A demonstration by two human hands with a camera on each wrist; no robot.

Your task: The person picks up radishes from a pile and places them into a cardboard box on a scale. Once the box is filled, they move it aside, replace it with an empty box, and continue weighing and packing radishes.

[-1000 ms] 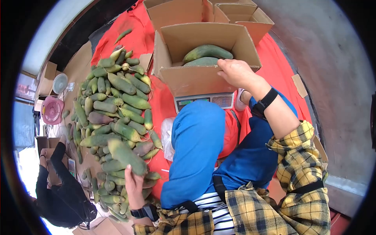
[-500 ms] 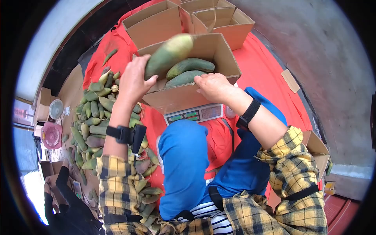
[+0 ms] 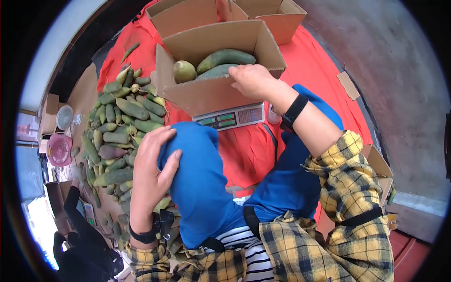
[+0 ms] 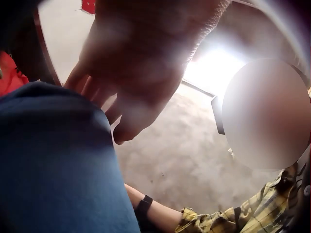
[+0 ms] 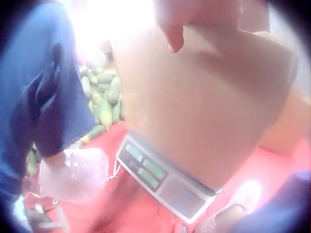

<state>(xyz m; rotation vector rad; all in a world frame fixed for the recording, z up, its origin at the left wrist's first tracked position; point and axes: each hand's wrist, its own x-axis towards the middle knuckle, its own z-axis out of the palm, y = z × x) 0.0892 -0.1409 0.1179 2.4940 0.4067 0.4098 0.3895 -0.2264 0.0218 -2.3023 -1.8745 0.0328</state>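
In the head view an open cardboard box (image 3: 213, 97) stands on a digital scale (image 3: 230, 117). Inside lie a long green radish (image 3: 226, 58), another partly hidden below it, and a third (image 3: 184, 71) with its pale end up at the left. My right hand (image 3: 256, 82) grips the near rim of the box; in the right wrist view its thumb hangs over the cardboard wall (image 5: 194, 102). My left hand (image 3: 152, 171) is empty, beside the blue-clad knee (image 3: 192, 160), fingers spread and slightly bent. Whether it touches the knee, I cannot tell.
A big heap of green radishes (image 3: 116, 137) covers the floor at the left. More open boxes (image 3: 282, 26) stand behind on the red cloth (image 3: 324, 75). A person in black (image 3: 87, 249) is at the lower left, near a pink fan (image 3: 59, 150).
The left hand carried a radish from the heap to the box, let it go inside at the left and came back beside the knee. The right hand has stayed on the rim.
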